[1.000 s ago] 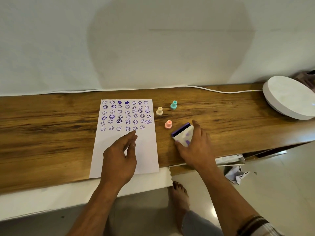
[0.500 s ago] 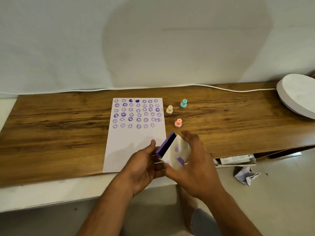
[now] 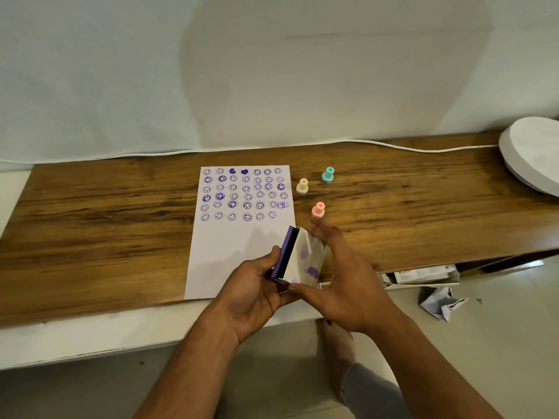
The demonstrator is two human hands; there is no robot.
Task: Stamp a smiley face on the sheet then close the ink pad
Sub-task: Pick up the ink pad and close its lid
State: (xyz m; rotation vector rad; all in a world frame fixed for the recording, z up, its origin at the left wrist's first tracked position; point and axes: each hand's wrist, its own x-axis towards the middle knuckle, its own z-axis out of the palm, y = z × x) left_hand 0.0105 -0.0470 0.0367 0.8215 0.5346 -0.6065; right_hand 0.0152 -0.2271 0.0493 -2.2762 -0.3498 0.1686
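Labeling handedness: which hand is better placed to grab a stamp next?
Right, probably. The right hand has fingertips just short of the pink stamp; the left hand grips the ink pad over the sheet.

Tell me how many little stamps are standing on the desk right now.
3, all upright to the right of the sheet: the teal stamp farthest back, the cream stamp beside the sheet's edge, the pink stamp nearest the hands.

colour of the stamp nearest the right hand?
Pink stamp, standing upright on the table; head view, the only one.
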